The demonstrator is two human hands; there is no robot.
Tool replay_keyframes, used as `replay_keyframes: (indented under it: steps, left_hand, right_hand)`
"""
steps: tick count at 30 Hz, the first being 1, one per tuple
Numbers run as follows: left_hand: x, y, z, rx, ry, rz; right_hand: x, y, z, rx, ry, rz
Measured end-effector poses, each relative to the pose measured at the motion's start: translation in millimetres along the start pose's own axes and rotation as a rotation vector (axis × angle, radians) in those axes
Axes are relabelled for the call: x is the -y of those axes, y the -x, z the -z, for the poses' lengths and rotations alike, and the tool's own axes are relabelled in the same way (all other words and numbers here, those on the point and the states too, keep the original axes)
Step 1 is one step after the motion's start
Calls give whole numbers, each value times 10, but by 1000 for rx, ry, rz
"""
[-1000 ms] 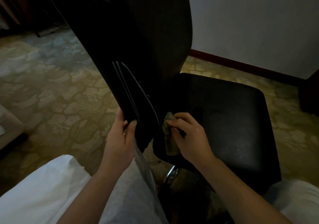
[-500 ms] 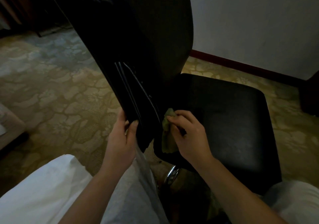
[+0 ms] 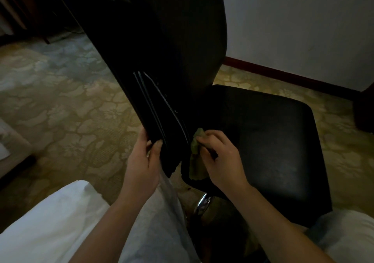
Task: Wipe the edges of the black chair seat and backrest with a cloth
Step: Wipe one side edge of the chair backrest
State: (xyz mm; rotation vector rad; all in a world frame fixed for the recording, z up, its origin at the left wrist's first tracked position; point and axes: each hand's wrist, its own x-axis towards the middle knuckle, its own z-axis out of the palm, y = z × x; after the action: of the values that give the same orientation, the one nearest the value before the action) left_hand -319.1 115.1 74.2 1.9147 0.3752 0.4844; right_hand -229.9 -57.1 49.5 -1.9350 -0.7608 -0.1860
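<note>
The black chair backrest (image 3: 162, 46) rises tall through the middle of the view, seen from behind and to one side. The black seat (image 3: 269, 141) lies to its right. My left hand (image 3: 143, 159) grips the backrest's lower rear edge, thumb on the near face. My right hand (image 3: 220, 157) holds a small green cloth (image 3: 195, 157) and presses it into the gap where the backrest meets the seat's rear corner. Part of the cloth hangs down over the seat edge.
A chrome chair stem (image 3: 202, 202) shows below the seat. White-clad knees (image 3: 60, 222) fill the bottom. Patterned carpet (image 3: 60, 110) spreads left and right. A white wall with a dark red skirting board (image 3: 283, 76) runs behind. Dark furniture (image 3: 364, 110) stands at the right edge.
My right hand with the cloth has crept slightly upward along the seat's rear corner. My left hand keeps its grip on the backrest.
</note>
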Motion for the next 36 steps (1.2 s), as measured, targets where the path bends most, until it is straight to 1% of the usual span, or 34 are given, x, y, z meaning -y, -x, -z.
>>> replay_keyframes:
  steps: [3,5,6,8,11,13,15,18,20,23,25,27,29,34,36]
  left_hand:
    - [-17,6,-8,-3,11,-8]
    - [-19,7,-7,4,22,-16]
    - [-20,6,-7,8,23,-18]
    - [-17,2,-2,9,22,-24]
    - [-12,7,-16,-5,6,-16]
    - [-39,7,-22,-9,-7,-9]
    - [-54,5,-19,-9,-10,-7]
    - [-46,7,-13,-10,-12,-6]
    - [-23,9,-19,-12,-4,-5]
    - [-5,12,-20,-13,-3,-8]
    - [-13,12,-13,-9,4,-8]
    - [-12,10,-7,-7,9,-10]
    - [-13,7,-13,-9,5,1]
    - [-50,14,-25,-25,24,15]
    - [-52,17,-27,-31,19,19]
  right_hand:
    - [-175,180,-56,113,79,-75]
    - [-266,274,-59,170,138,-90]
    - [-293,289,-44,167,137,-104]
    - [-280,238,11,95,96,-123]
    - [-114,27,102,-39,18,-57]
    - [39,-96,117,-79,1,4]
    - [125,-119,66,-83,-3,29]
    - [65,30,-81,-79,-30,-54]
    - [-46,176,-181,-18,-25,-144]
    - [-164,360,-284,99,3,-216]
    - [-165,389,-280,68,-13,-237]
    - [-123,329,-244,-35,-42,-209]
    - [-56,244,-219,-96,-52,-186]
    - [31,228,-350,-105,-70,-254]
    - [-43,263,-420,-54,-35,-301]
